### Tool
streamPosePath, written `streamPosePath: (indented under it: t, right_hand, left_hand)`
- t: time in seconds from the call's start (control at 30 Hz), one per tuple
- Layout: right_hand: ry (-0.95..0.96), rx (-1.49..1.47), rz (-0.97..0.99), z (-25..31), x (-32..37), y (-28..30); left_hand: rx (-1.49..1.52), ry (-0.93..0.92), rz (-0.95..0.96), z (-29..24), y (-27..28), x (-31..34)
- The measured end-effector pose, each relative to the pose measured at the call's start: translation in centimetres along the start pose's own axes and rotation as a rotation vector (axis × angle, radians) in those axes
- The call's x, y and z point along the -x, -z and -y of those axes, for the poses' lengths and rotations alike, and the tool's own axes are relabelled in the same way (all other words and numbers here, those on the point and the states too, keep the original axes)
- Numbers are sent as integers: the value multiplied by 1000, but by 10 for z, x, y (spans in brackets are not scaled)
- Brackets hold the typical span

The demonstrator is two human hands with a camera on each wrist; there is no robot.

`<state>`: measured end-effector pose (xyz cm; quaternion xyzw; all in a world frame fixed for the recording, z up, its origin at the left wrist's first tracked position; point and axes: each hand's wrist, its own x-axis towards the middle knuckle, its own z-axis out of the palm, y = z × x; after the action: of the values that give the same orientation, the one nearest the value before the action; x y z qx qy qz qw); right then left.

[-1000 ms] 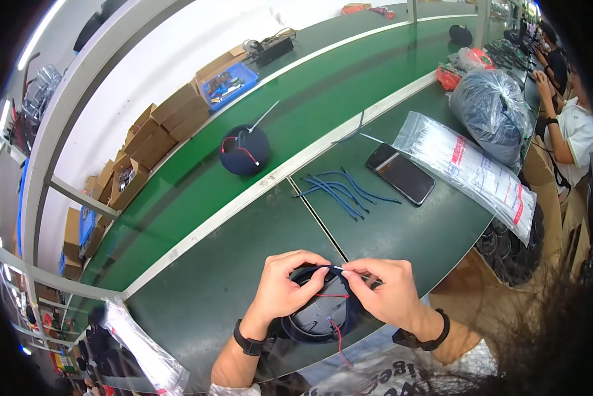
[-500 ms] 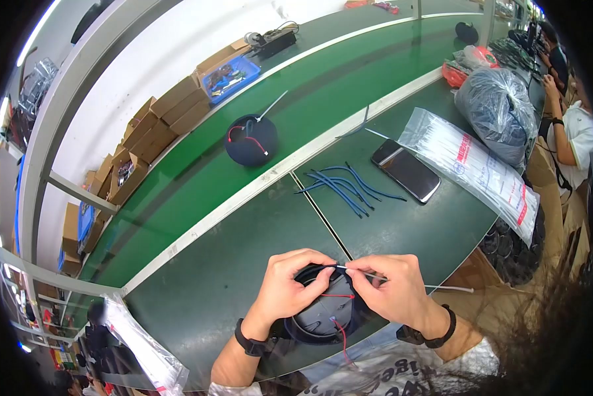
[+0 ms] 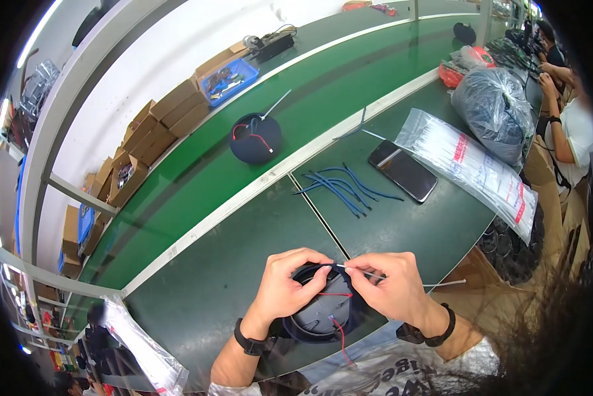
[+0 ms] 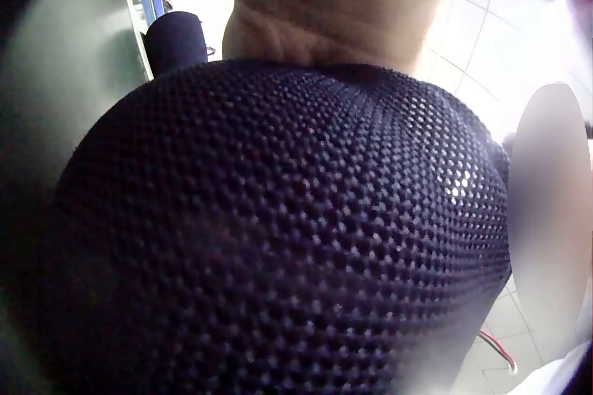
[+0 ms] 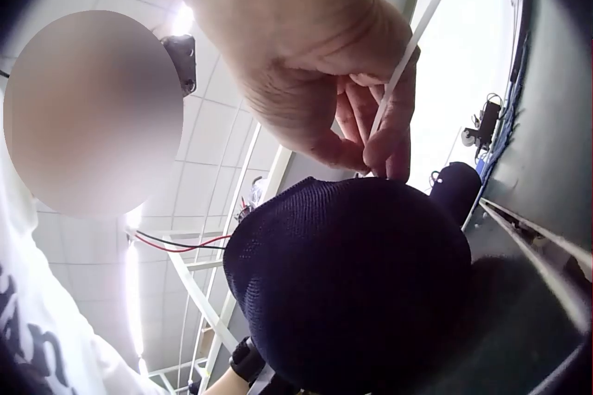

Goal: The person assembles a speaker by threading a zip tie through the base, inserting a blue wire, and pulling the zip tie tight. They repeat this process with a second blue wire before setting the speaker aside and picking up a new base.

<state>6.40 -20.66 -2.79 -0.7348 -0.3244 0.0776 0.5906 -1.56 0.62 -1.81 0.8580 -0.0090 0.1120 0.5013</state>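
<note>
A round unit covered in dark mesh fabric (image 4: 296,228) stands at the table's near edge, its grey inner face (image 3: 319,313) and red wires showing in the head view. My left hand (image 3: 290,284) grips the fabric rim at its upper left, thumb inside. With thumb and fingertips my right hand (image 3: 389,284) pinches a white cable tie (image 5: 408,57) at the top of the rim. The tie's tail (image 3: 447,284) sticks out to the right, past the hand. In the left wrist view the fabric hides the left fingers.
Several blue ties (image 3: 343,188), a phone (image 3: 403,171) and a bag of white cable ties (image 3: 468,165) lie beyond my hands. Another dark round unit (image 3: 255,140) sits on the green belt (image 3: 197,178). A second bag (image 3: 145,350) is at left, a stuffed plastic bag (image 3: 494,112) at right.
The tie's tail has come into view right of my right hand since the earliest frame. Both hands keep nearly the same place. The dark unit on the belt has shifted slightly right.
</note>
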Motion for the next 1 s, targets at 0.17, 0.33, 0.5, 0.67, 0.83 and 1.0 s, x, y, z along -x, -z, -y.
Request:
streamPosePath:
  t: [0.17,0.33,0.5,0.67,0.83,1.0]
  right_hand:
    - [29,43,44,10,-6,2]
    - [25,117,84,22,-10,5]
    - [119,313,150,7,-4,26]
    - [324,428,172,10,-18,18]
    - [151,308,110,15,-13,16]
    - [327,435,131,2,-13,18]
  left_hand:
    - [-1,-66,-3,0,-1,0]
    - [-26,-111,-22,-1,-1,-1]
    - [-60,-129,-46,-4,2,0]
    - [-104,-155,-26,-9,1,-2]
    - [-117,-146,-24,-8,3,-1]
    - [-150,-190,-22,-6,1,-2]
